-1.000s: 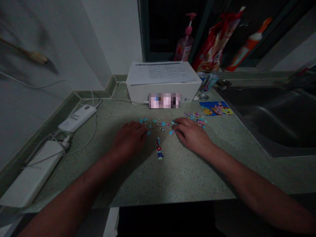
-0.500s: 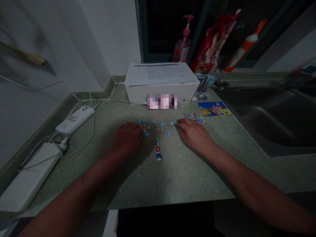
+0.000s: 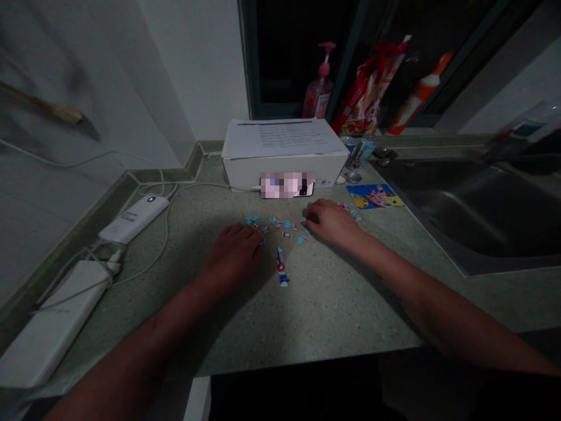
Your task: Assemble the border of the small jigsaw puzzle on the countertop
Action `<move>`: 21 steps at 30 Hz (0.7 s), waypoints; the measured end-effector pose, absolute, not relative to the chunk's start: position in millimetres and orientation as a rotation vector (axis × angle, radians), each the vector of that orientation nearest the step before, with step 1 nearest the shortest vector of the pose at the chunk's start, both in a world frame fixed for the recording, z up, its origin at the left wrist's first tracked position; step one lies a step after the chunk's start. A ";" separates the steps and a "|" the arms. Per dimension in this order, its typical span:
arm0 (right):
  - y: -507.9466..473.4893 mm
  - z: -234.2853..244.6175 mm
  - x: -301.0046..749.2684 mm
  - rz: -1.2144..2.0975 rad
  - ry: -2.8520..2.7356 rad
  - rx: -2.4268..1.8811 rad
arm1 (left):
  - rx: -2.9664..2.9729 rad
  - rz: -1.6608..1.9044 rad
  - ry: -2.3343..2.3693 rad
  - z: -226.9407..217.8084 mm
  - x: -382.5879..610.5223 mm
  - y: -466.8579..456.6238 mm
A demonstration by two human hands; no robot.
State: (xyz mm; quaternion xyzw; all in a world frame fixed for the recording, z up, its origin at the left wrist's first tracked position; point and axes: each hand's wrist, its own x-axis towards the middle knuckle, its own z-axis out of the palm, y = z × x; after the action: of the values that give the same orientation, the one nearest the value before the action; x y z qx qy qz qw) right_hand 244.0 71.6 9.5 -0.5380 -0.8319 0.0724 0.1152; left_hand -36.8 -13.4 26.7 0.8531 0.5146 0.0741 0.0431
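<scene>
Left hand (image 3: 232, 251) open, palm down beside scattered jigsaw pieces (image 3: 280, 225); right hand (image 3: 333, 223) curled on them, grip unclear, near a picture card (image 3: 374, 196)

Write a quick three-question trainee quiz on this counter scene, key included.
1. True or false: the bare right hand is nearer the stainless steel sink than the bare left hand is.
2. Multiple choice: what lies on top of the white cardboard box? A) a white printed paper sheet, B) a pink pump bottle, C) a white power bank.
3. Short answer: what lies on the speckled green countertop, just below the gap between the two hands?

Key: 1 true; 2 A; 3 a narrow red-and-blue strip of jigsaw pieces.
</scene>
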 end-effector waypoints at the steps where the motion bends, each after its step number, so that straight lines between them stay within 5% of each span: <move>1: 73.0 9.0 241.8 0.218 -2.431 -1.598 | 2.608 0.241 1.570 26.1 -37.0 -13.5; 21: 55.3 -7.5 241.7 0.122 -2.391 -1.231 | 2.612 0.162 1.554 26.0 -38.7 -11.7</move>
State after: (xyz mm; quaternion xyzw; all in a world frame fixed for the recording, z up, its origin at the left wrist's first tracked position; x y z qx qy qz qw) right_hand 241.7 55.3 -7.5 -0.4458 -0.8659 0.0441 0.2227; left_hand -38.7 -11.7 26.0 0.8571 0.5100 0.0531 0.0491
